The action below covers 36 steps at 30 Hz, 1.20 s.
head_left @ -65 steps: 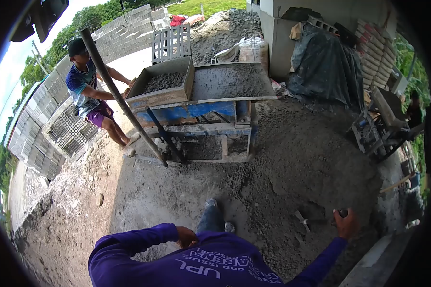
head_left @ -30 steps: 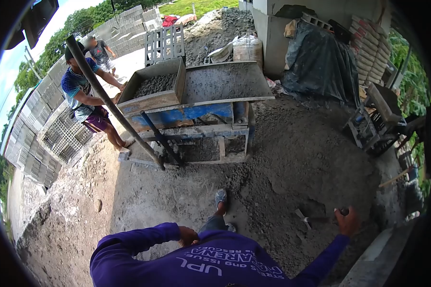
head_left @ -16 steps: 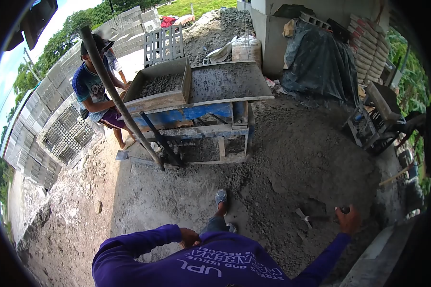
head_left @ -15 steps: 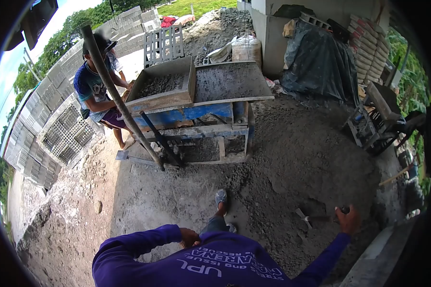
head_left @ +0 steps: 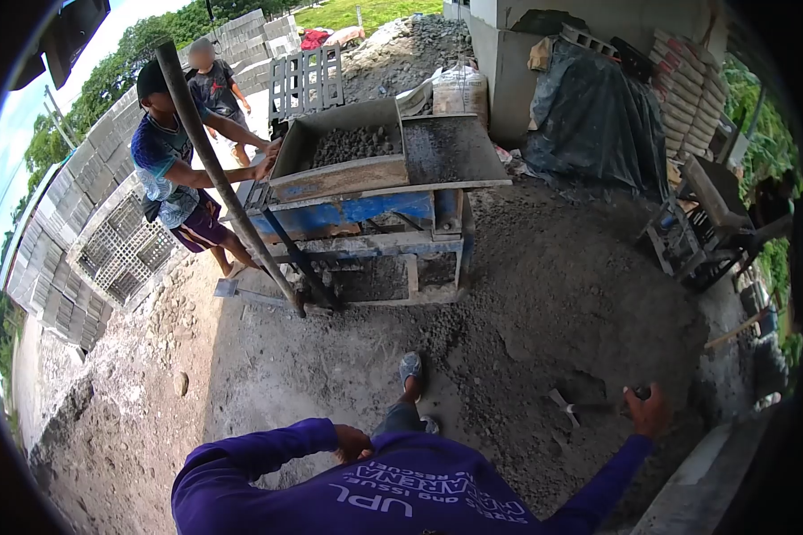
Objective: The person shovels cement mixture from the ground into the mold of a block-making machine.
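Note:
My right hand [head_left: 648,410] is closed around the dark top end of a shovel [head_left: 600,408], off to the right over the grey sand. The shovel's shaft runs left from my fist to a pale metal part at the ground; how much of the blade is buried I cannot tell. Bent in at my waist, my left hand [head_left: 353,443] has its fingers curled, partly hidden by my purple shirt, with nothing visible in it. Ahead, a co-worker [head_left: 174,147] has both hands on the left side of a wooden box [head_left: 339,178] holding dark gravel, on a blue-framed bench [head_left: 357,218].
A long pole [head_left: 227,178] leans in front of the bench. A sand heap [head_left: 589,285] spreads to the right. Behind are a dark tarp [head_left: 589,125], stacked sacks [head_left: 687,80], a white sack [head_left: 459,89] and block walls [head_left: 71,223]. Another person [head_left: 214,89] stands behind the co-worker.
The co-worker has pushed the wooden box to the right along the bench top and stands more upright. The person behind has come into clearer view. My hands have stayed put.

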### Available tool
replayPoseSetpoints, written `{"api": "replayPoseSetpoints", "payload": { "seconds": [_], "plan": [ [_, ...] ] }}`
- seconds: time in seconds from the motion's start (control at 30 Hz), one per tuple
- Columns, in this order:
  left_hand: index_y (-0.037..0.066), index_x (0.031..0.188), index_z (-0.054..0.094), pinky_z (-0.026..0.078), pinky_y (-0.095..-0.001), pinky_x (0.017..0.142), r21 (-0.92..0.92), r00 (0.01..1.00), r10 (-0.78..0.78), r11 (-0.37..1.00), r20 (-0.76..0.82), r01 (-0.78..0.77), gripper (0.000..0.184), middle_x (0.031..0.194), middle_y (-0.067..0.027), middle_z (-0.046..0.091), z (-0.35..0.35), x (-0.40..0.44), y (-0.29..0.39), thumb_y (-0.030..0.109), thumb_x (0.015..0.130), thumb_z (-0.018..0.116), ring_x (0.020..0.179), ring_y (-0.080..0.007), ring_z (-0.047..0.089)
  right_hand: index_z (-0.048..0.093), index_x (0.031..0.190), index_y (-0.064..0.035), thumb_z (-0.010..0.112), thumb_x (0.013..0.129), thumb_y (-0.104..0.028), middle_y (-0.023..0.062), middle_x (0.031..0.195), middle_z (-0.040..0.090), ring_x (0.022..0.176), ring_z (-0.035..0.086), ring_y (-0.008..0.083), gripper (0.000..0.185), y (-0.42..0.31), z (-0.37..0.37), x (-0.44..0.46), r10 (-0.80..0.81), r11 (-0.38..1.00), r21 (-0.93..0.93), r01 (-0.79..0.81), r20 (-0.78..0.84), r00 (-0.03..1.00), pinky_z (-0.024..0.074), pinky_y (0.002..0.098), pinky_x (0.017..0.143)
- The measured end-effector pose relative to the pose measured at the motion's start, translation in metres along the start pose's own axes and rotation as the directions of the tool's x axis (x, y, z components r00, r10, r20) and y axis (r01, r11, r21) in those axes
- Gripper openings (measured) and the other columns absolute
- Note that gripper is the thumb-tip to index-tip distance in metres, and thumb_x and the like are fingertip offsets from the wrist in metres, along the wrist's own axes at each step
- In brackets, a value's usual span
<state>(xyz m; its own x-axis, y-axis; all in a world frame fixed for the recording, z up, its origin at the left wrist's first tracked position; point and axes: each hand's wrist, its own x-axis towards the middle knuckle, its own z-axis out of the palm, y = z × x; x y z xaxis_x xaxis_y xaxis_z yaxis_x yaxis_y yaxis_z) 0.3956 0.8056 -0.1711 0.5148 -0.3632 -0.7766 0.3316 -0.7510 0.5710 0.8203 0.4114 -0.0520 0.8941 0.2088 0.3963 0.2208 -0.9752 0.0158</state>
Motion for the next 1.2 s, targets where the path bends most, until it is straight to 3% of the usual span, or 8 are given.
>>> {"api": "replayPoseSetpoints", "payload": {
  "seconds": [0.17,0.5,0.67,0.83,0.93,1.0,1.07,1.2],
  "plan": [
    [0.009,0.092,0.054,0.043,-0.0388,0.071,0.022,0.999,0.041,0.999,0.008,-0.041,0.034,0.088,-0.0111,0.061,0.001,-0.002,-0.002,0.023,0.066,0.071,0.082,-0.0273,0.057,0.063,0.080,-0.0032,0.073,0.062,-0.043,0.0148,0.072,0.063,0.066,0.063,0.0302,0.045,-0.007,-0.013,0.003,0.078,0.995,0.048,-0.089,0.200,0.977,0.0469,0.0422,0.060],
    [0.009,0.097,0.056,0.044,-0.0405,0.073,0.034,1.000,-0.006,0.999,0.016,0.006,0.037,0.092,-0.0134,0.062,-0.005,-0.009,0.006,0.025,0.067,0.071,0.088,-0.0291,0.060,0.064,0.085,-0.0027,0.073,0.062,-0.043,0.0155,0.077,0.065,0.071,0.064,0.0306,0.048,-0.006,-0.008,0.002,0.110,0.993,0.014,-0.115,0.212,0.971,0.0487,0.0433,0.065],
    [0.007,0.099,0.056,0.045,-0.0400,0.074,0.058,1.000,-0.002,0.998,0.025,0.001,0.040,0.094,-0.0141,0.063,0.000,-0.002,-0.001,0.026,0.067,0.072,0.090,-0.0297,0.060,0.065,0.097,-0.0005,0.074,0.061,-0.046,0.0197,0.091,0.066,0.085,0.063,0.0363,0.059,-0.010,-0.014,0.002,0.132,0.989,0.031,-0.144,0.237,0.962,0.0481,0.0437,0.073],
    [0.012,0.082,0.050,0.042,-0.0402,0.065,0.076,0.999,0.040,0.996,-0.021,-0.038,0.027,0.077,-0.0085,0.058,0.003,0.001,-0.007,0.020,0.066,0.068,0.075,-0.0243,0.057,0.064,0.092,-0.0005,0.074,0.062,-0.045,0.0207,0.091,0.065,0.086,0.062,0.0372,0.055,-0.019,-0.029,0.004,0.138,0.986,0.045,-0.162,0.339,0.931,0.0468,0.0450,0.071],
    [0.013,0.078,0.044,0.041,-0.0386,0.062,0.034,0.991,0.113,0.993,-0.078,-0.111,0.034,0.073,-0.0053,0.053,0.005,-0.003,-0.006,0.021,0.060,0.072,0.069,-0.0201,0.051,0.063,0.089,-0.0011,0.073,0.064,-0.044,0.0197,0.090,0.065,0.086,0.062,0.0379,0.051,-0.022,-0.029,0.003,0.099,0.991,0.050,-0.123,0.344,0.934,0.0458,0.0458,0.070],
    [0.012,0.079,0.047,0.040,-0.0357,0.062,0.026,0.989,0.129,0.991,-0.072,-0.128,0.035,0.072,-0.0041,0.051,0.008,-0.002,-0.007,0.020,0.059,0.074,0.069,-0.0177,0.048,0.062,0.088,-0.0018,0.072,0.065,-0.044,0.0187,0.089,0.065,0.086,0.062,0.0381,0.049,-0.018,-0.021,0.000,0.069,0.994,0.061,-0.094,0.335,0.940,0.0454,0.0460,0.069],
    [0.009,0.082,0.050,0.041,-0.0320,0.065,-0.132,0.994,0.102,0.985,-0.042,-0.107,0.036,0.074,-0.0030,0.053,0.015,0.006,-0.013,0.019,0.059,0.076,0.071,-0.0162,0.049,0.058,0.077,-0.0039,0.071,0.068,-0.043,0.0130,0.071,0.062,0.067,0.062,0.0309,0.043,-0.009,-0.004,-0.003,0.022,0.997,0.062,-0.034,0.188,0.982,0.0444,0.0436,0.060],
    [0.007,0.093,0.057,0.046,-0.0345,0.070,-0.058,0.999,0.026,0.998,-0.030,-0.028,0.043,0.086,-0.0081,0.062,0.004,-0.008,0.003,0.026,0.061,0.078,0.081,-0.0213,0.059,0.060,0.080,-0.0049,0.070,0.069,-0.045,0.0129,0.074,0.063,0.071,0.063,0.0308,0.043,-0.023,-0.021,-0.002,0.075,0.997,-0.015,-0.073,0.254,0.964,0.0453,0.0433,0.062]
  ]
}}
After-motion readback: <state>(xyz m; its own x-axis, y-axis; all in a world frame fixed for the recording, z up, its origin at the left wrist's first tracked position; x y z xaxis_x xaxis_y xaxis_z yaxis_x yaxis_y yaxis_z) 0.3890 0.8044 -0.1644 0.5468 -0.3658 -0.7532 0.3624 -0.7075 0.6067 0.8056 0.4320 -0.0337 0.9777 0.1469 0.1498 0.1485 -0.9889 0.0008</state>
